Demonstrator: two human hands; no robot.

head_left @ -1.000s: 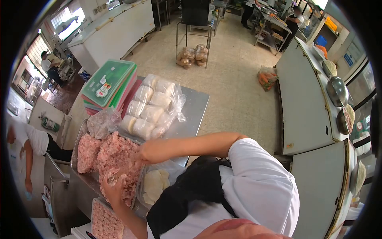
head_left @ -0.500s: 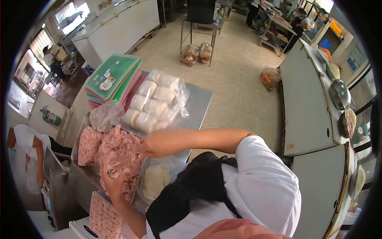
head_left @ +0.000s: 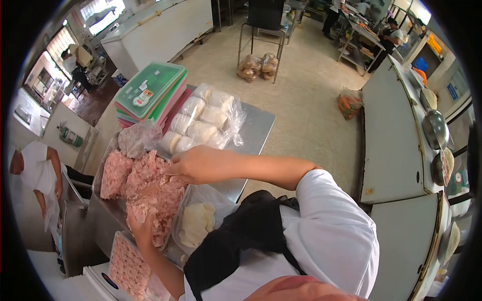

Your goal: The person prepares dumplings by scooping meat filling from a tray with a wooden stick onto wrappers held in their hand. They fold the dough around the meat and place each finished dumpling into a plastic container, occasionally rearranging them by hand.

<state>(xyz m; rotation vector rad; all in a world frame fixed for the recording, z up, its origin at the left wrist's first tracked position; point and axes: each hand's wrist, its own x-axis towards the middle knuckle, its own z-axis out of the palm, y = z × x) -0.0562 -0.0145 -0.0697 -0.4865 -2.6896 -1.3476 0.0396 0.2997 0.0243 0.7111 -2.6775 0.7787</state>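
Note:
My left hand (head_left: pixel 142 227) is cupped at the near edge of a mound of pink ground meat (head_left: pixel 155 173), its fingers curled around what looks like a pale dumpling wrapper. Above the mound's right side, my right hand (head_left: pixel 197 164) is closed around the end of a thin flat spatula, whose blade is hard to tell apart from the meat. The meat fills a metal tray (head_left: pixel 96 186). Right of it, pale round wrappers (head_left: pixel 196 224) lie stacked in a plastic bag. Rows of filled dumplings (head_left: pixel 129 263) sit in a tray at lower left.
Bagged stacks of white wrappers (head_left: pixel 193 120) and green-lidded containers (head_left: pixel 150 90) stand on the metal table (head_left: pixel 258 123). A crumpled plastic bag (head_left: pixel 139 139) lies by the meat. White freezers (head_left: pixel 391 135) line the right side. A person (head_left: pixel 37 168) stands at left; others work farther back.
My right hand has moved up and away from my left hand, taking the spatula back to the meat. My left hand stays low at the mound. The view has shifted slightly.

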